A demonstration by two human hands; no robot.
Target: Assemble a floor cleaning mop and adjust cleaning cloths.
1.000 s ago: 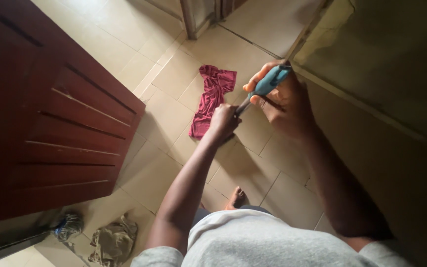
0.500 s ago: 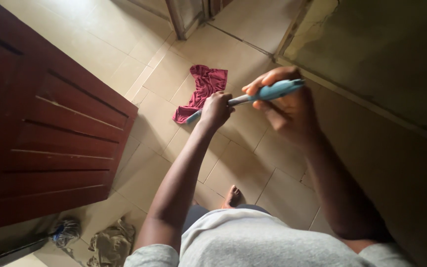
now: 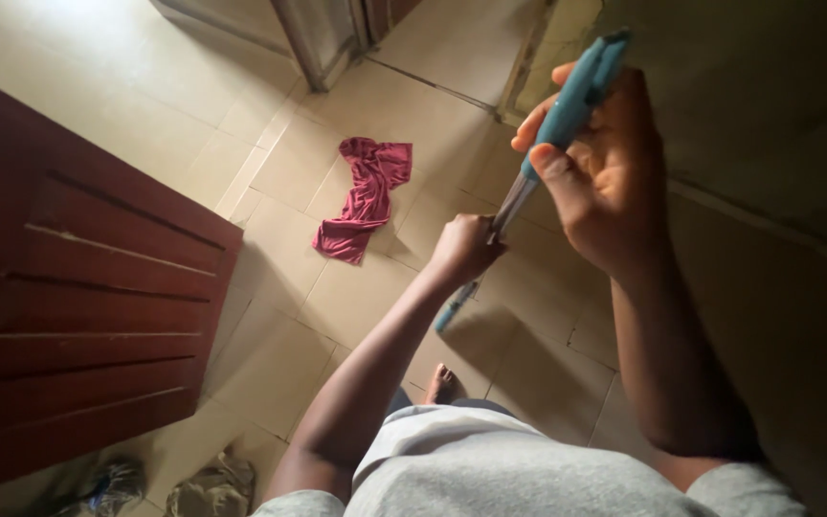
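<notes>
So the right hand (image 3: 614,182) grips the blue handle (image 3: 576,91) at upper right, the left hand (image 3: 466,251) clasps its metal pole (image 3: 511,204) mid-frame; the red cloth (image 3: 361,198) lies untouched on the tiled floor (image 3: 270,359).

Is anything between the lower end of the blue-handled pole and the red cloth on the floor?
Nothing visible: only bare floor tiles lie between the pole, gripped by the left hand and right hand, and the red cloth.

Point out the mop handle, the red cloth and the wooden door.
mop handle (image 3: 574,94), head view, on the blue grip near the right hand.
red cloth (image 3: 360,199), head view, on its crumpled middle.
wooden door (image 3: 69,316), head view, on a lower panel.
</notes>
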